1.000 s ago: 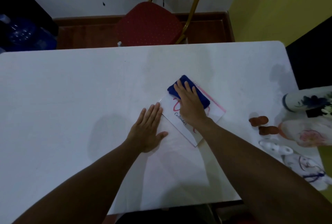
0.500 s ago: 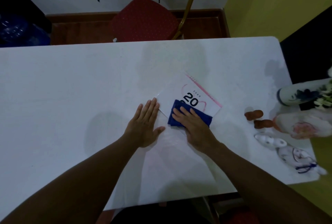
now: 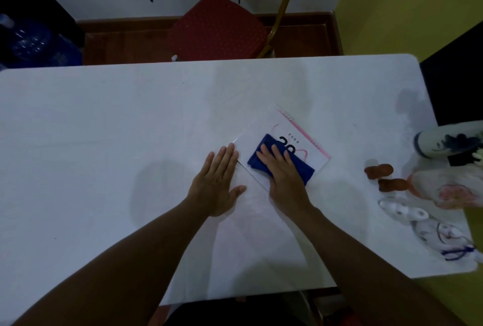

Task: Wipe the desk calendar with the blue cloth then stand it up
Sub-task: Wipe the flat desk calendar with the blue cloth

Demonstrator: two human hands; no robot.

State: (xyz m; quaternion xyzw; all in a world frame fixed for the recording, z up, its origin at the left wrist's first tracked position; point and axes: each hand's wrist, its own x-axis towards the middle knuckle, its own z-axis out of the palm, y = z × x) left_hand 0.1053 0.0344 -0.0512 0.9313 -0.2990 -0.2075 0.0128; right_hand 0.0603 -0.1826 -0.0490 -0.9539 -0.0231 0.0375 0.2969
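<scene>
A white desk calendar [image 3: 264, 129] with a pink top edge and black numerals lies flat and askew on the white table [image 3: 104, 129]. The folded blue cloth [image 3: 303, 168] rests on its middle, partly covering the numerals. My right hand [image 3: 281, 171] presses flat on the cloth, fingers pointing up and left. My left hand [image 3: 218, 184] lies flat on the table, fingers spread, its fingertips at the calendar's left corner.
A red padded chair [image 3: 219, 27] stands beyond the table's far edge. At the right end of the table lie a blue-and-white vase [image 3: 444, 142], two brown pieces [image 3: 379, 171], a pale patterned dish [image 3: 454, 192] and white ornaments [image 3: 418, 218].
My right hand pulled the cloth from the calendar's top toward its near edge, baring the numerals, then slid it back up to the middle. My left hand stayed put.
</scene>
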